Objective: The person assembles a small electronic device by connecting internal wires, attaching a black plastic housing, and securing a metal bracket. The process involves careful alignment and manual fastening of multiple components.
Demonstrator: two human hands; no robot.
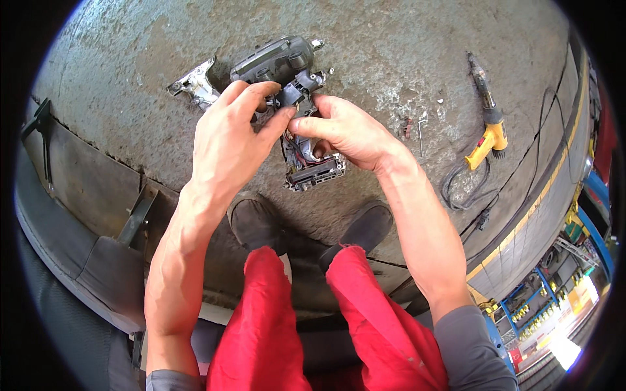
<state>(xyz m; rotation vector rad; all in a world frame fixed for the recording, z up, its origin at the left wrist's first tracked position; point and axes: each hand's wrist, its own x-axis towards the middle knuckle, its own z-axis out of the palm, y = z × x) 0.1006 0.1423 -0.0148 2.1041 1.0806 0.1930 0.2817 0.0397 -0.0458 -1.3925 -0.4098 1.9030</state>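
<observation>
On the rough concrete floor, between my shoes, lies a metal mechanical assembly (pixel 316 174) with a ribbed black and silver lower end and several thin wires. A black plastic piece (pixel 293 93) sits at its upper part. My left hand (pixel 231 133) is at its left side, thumb and fingers closed close to the wires; what they pinch is hidden. Closed round the assembly's right side, my right hand (pixel 345 132) has its thumb near my left thumb. Just beyond lies a large black plastic housing (pixel 274 57), next to a silver metal bracket (pixel 199 83).
A yellow heat gun (pixel 492 135) with a dark metal nozzle lies to the right, its cord (pixel 460 189) looped below it. A hex key (pixel 420 137) and a small reddish piece (pixel 408 128) lie nearer. At the left stands a dark padded seat (pixel 98 274).
</observation>
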